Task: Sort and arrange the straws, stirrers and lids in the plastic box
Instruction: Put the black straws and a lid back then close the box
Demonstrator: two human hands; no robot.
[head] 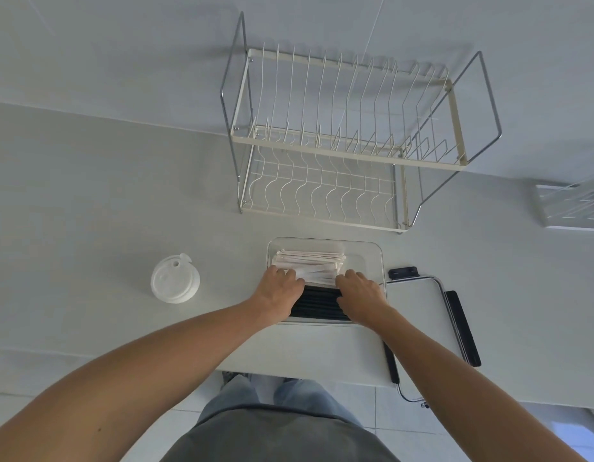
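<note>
A clear plastic box point(372, 251) stands on the white counter in front of me. Inside it lie pale paper-wrapped straws or stirrers point(309, 261) at the far side and a row of black straws point(319, 303) at the near side. My left hand point(277, 290) is at the left ends of the bundles and my right hand point(360, 293) at the right ends, fingers bent over the pale sticks. How tightly the fingers close is hidden. A stack of white cup lids point(175, 283) sits on the counter to the left, outside the box.
A two-tier wire dish rack point(349, 145) stands behind the box. To the right lies the box's clear lid with black clips point(419, 315), overhanging the counter edge. A white rack part point(569, 208) is at far right. The counter edge runs just below the box.
</note>
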